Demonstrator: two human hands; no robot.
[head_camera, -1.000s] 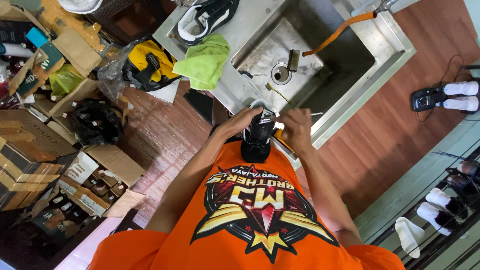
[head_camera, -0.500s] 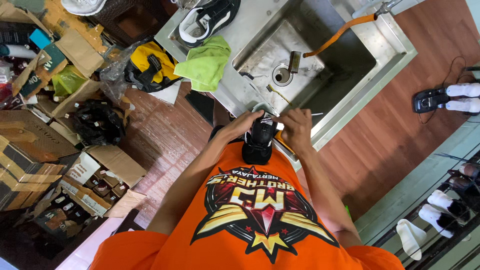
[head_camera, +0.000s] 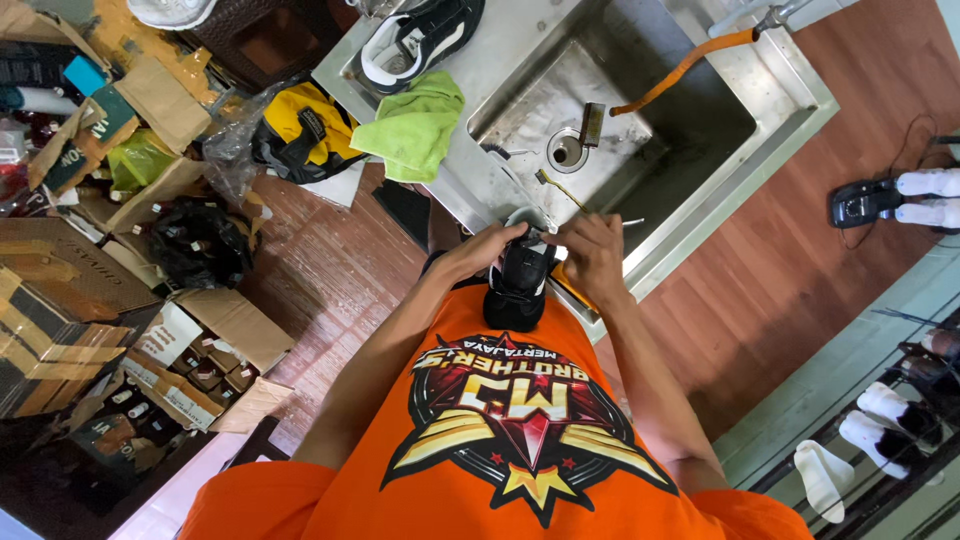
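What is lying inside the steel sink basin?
Inside the stainless steel sink basin lie a round drain, a small dark brush, a thin yellow-handled brush and an orange hose end. The hands cover the near edge.

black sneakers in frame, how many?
2. One black sneaker held by left hand and right hand; another on the sink counter. Others may be hidden.

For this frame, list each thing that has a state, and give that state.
Black sneaker: held upright between both hands at the sink edge.
Left hand: gripping the sneaker.
Right hand: gripping the sneaker.
Steel sink: basin drained, drain uncovered.
Green cloth: crumpled on the counter.
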